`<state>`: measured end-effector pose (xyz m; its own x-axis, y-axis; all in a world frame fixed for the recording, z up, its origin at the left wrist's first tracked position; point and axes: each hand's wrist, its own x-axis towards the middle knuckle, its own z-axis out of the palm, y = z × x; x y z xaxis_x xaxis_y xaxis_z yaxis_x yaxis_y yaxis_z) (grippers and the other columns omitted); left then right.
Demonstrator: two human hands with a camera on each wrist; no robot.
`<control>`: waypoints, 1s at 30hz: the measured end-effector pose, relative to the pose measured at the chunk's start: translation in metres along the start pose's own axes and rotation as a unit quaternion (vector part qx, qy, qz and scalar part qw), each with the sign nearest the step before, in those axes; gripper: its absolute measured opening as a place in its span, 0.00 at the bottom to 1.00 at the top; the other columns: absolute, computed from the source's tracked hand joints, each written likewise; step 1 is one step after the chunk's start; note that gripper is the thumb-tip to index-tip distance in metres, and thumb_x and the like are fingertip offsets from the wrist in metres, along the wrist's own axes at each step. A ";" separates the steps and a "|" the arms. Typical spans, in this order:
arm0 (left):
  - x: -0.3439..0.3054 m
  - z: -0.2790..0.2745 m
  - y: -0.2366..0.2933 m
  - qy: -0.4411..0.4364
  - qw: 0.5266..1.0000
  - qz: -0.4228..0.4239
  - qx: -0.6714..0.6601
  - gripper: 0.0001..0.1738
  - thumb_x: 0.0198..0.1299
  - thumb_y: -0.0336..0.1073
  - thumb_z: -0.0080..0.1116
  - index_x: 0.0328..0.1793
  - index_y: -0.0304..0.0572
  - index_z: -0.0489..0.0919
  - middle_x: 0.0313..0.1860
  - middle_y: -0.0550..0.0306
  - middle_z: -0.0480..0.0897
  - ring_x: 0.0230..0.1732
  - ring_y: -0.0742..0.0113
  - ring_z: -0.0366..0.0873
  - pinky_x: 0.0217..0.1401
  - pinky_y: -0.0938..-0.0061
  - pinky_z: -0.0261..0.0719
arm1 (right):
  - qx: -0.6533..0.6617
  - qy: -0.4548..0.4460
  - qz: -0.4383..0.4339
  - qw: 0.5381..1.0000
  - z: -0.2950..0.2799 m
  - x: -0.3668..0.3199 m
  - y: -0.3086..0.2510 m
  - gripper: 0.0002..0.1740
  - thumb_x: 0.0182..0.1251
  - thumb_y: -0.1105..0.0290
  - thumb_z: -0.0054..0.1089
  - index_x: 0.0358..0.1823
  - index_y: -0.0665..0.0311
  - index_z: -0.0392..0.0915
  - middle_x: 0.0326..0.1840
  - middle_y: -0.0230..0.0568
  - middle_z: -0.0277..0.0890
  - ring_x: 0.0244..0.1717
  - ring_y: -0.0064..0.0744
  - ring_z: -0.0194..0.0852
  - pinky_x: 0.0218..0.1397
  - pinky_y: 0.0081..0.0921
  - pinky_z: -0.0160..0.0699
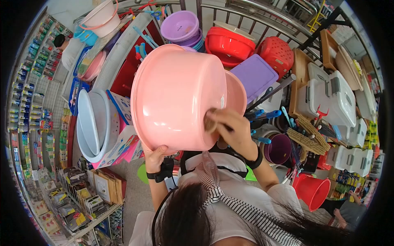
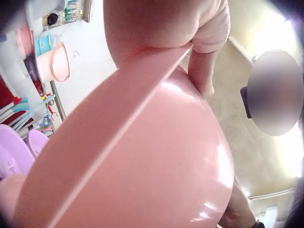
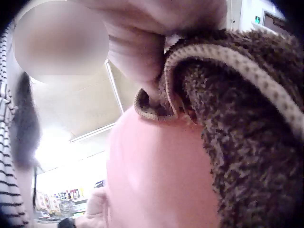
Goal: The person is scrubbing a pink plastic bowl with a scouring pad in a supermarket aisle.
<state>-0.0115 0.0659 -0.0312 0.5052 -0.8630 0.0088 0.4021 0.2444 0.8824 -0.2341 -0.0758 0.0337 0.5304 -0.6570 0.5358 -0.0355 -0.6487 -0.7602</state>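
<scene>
A large glossy pink plastic basin (image 1: 176, 98) is held up on its side in front of the chest. My left hand (image 1: 155, 158) grips its rim from below, thumb on the outside; the left wrist view shows that hand (image 2: 161, 28) around the rim. At the basin's bottom edge, my right hand (image 1: 234, 130) pinches a brown cloth (image 1: 210, 122) against the plastic. Up close, the cloth (image 3: 251, 118) is fluffy with a beige stitched border, folded over by the fingers. Part of it hangs down across the pink surface.
Another pink basin (image 1: 237, 95) shows just behind the held one. Light blue tubs (image 1: 92, 123) stand at left, purple basins (image 1: 179, 25) and red basins (image 1: 230, 43) at the back. White storage boxes (image 1: 328, 96) and a red bucket (image 1: 312, 192) are at right.
</scene>
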 end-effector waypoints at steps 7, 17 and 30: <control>-0.002 -0.007 -0.006 0.005 1.000 0.007 -0.025 0.53 0.45 0.36 0.78 0.74 0.33 0.55 0.64 0.46 0.72 0.60 0.55 0.75 0.61 0.64 0.76 | -0.040 0.026 -0.043 0.998 0.009 -0.008 -0.020 0.25 0.48 0.83 0.62 0.51 0.64 0.82 0.37 0.44 0.78 0.37 0.45 0.79 0.40 0.32 0.79; -0.020 -0.037 0.001 -0.054 0.995 -0.075 -0.021 0.56 0.40 0.34 0.80 0.74 0.36 0.57 0.58 0.48 0.77 0.54 0.58 0.79 0.54 0.66 0.80 | -0.030 0.173 0.141 0.974 -0.016 0.015 0.002 0.13 0.61 0.81 0.59 0.49 0.68 0.79 0.40 0.44 0.80 0.40 0.32 0.81 0.42 0.24 0.77; -0.020 -0.032 0.004 -0.056 0.997 -0.043 -0.024 0.51 0.40 0.29 0.79 0.71 0.32 0.61 0.51 0.46 0.81 0.41 0.62 0.83 0.36 0.75 0.82 | -0.018 0.150 0.132 0.980 -0.008 0.031 -0.010 0.14 0.62 0.80 0.57 0.49 0.67 0.78 0.41 0.47 0.79 0.42 0.43 0.80 0.48 0.30 0.77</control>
<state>0.0044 0.0986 -0.0431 0.3807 -0.9246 -0.0115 0.4771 0.1858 0.8590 -0.2241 -0.0929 0.0603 0.2256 -0.8832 0.4113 -0.1708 -0.4515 -0.8758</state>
